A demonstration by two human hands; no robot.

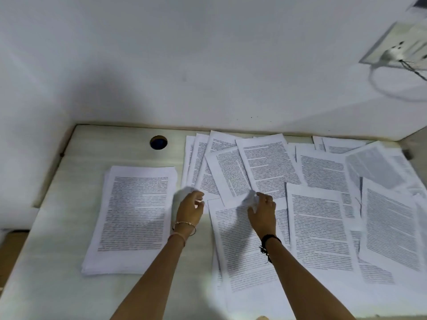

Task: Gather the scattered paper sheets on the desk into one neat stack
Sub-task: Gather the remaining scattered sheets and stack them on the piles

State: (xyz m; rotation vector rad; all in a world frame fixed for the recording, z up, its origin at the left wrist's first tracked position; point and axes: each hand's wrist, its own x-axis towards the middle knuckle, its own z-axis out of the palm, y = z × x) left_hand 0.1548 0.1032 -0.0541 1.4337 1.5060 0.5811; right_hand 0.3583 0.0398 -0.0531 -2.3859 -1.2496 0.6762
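Two bare forearms reach in from the near edge, side by side over the middle of the desk (pixel 64 215). The left hand (pixel 190 211), thin bangle at the wrist, has its fingers curled round a lifted, motion-blurred bit of paper at the left fringe of the scattered sheets (pixel 323 215). The right hand (pixel 263 214), black thread band at the wrist, pinches another blurred paper corner at its fingertips, right where the tilted middle page ends. Whether both hands have the same page, I cannot tell: it's too smeared.

Those loose pages sprawl from the hands out to the right and back to the far edge, overlapping at all angles, print side up. Some run under the right forearm toward the near edge.

Over on the left, just beside the left hand, sits the stack (pixel 136 218), roughly squared, text upward, edges a little ragged. Between stack and spread runs a strip of bare desk, with the left forearm over it.

Far left, a round cable hole (pixel 158 142) in the top. Up on the wall, far right, a socket plate (pixel 397 45) with a cable looping down.
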